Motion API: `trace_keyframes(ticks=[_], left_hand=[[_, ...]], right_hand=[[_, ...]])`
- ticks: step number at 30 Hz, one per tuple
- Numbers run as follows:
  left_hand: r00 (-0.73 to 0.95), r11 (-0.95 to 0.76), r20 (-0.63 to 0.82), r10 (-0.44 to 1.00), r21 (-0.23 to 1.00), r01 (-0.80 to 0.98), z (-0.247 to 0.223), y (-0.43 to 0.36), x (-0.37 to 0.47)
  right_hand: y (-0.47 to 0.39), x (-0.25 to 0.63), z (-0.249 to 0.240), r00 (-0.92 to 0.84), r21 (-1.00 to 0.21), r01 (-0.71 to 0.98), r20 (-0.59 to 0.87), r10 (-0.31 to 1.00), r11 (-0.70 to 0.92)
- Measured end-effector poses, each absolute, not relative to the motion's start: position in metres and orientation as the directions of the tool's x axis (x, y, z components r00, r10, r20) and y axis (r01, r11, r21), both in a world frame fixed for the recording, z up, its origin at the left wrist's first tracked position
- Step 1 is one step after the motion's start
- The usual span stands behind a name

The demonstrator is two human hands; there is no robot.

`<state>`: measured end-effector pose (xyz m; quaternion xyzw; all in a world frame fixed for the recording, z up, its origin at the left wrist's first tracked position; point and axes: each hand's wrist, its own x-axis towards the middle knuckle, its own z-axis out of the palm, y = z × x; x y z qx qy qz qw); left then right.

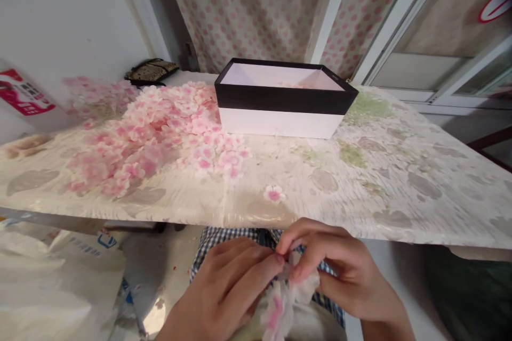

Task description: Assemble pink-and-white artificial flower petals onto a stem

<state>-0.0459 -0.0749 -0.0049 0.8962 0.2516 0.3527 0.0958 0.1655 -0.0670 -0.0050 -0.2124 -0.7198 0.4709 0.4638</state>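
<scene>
Over my lap, below the table's front edge, my left hand (pixel 236 282) and my right hand (pixel 340 266) meet, fingertips almost touching. Between them are pale pink artificial flowers (pixel 276 311), with soft petals hanging below the fingers. My right thumb and forefinger pinch a petal cluster. The left fingers are curled and pressed together at the same spot; the exact part they grip is partly hidden. A single white flower with a pink centre (pixel 274 193) lies on the table just beyond my hands.
A big pile of pink artificial flowers (pixel 160 128) covers the table's left side. Behind stands an open black-and-white box (pixel 280 120) with some pink inside. Small green pieces (pixel 352 154) are scattered to the right. A white plastic bag (pixel 40 282) sits lower left; a dark patterned pouch (pixel 152 71) lies at back.
</scene>
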Motion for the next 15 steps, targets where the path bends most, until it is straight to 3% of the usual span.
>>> trace_keyframes(ticks=[10, 15], left_hand=[[0.615, -0.826, 0.554, 0.561, 0.425, 0.37, -0.0104, -0.0804, -0.0432], [0.559, -0.874, 0.672, 0.487, 0.379, 0.305, -0.0059, -0.0768, -0.0356]], right_hand=[[-0.0775, 0.1643, -0.0145, -0.434, -0.876, -0.158, 0.477, 0.765, 0.457], [-0.0765, 0.163, -0.0122, -0.427, -0.862, -0.132, 0.495, 0.757, 0.489]])
